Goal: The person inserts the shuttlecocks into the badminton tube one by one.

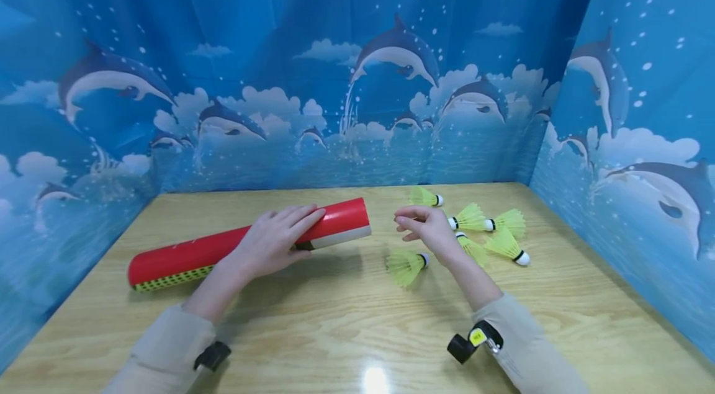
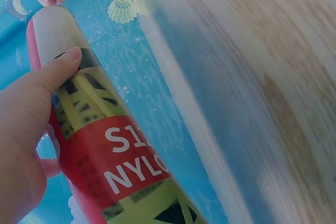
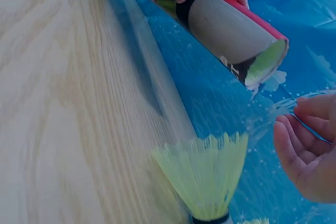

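Note:
My left hand (image 1: 276, 239) grips a red shuttlecock tube (image 1: 190, 257) near its right end, fingers over the top and thumb along the near side. The tube slants with its right end raised off the table; printed lettering shows on it in the left wrist view. Pale green shows inside the open end (image 3: 268, 62) in the right wrist view. Just right of that mouth, my right hand (image 1: 430, 232) hangs in the air with loosely bent fingers and nothing between them. A yellow shuttlecock (image 1: 406, 267) with a white cork lies on the table below and left of it.
Several more yellow shuttlecocks lie to the right and behind my right hand, among them one shuttlecock (image 1: 507, 247) at the right and another (image 1: 426, 197) near the back edge. The wooden table (image 1: 335, 326) meets a blue dolphin-print curtain (image 1: 268, 133) at the back and sides.

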A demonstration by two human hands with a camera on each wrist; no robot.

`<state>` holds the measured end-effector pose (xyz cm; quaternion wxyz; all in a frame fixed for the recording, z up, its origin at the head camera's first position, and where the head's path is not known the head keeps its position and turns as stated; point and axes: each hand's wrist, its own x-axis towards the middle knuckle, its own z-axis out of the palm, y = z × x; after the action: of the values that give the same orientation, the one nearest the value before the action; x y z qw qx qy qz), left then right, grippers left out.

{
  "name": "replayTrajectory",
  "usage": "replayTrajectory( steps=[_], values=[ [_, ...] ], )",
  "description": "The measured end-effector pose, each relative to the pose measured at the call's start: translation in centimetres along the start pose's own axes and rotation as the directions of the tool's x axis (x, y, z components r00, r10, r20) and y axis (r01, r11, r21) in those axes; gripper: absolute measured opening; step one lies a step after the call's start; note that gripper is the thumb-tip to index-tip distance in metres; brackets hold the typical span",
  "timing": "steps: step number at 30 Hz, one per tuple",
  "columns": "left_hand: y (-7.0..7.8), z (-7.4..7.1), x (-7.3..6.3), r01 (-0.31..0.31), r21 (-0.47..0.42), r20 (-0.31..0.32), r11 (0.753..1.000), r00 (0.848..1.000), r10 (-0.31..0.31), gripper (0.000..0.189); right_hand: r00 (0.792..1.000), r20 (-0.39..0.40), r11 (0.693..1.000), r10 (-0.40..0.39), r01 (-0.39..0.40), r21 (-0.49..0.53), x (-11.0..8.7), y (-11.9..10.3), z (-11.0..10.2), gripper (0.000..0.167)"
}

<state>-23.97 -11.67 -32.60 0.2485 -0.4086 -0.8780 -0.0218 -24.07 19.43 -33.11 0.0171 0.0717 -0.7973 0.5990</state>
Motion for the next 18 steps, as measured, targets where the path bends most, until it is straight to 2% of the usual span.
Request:
replayTrajectory(
  steps=[6,18],
  values=[
    [-0.1,0.0,-0.1,-0.005,0.000,0.000,1.000,1.000,0.005,0.091,1.000,0.008,0.999,0.016,-0.016,-0.041,-0.8,0.4,-2.4,0.035],
    [-0.3,-0.1,-0.3,-0.012,0.008,-0.013,1.000,1.000,0.012,0.091,0.996,-0.072,0.996,0.047,-0.052,-0.078,-3.2,1.3,-8.0,0.044]
  ],
)
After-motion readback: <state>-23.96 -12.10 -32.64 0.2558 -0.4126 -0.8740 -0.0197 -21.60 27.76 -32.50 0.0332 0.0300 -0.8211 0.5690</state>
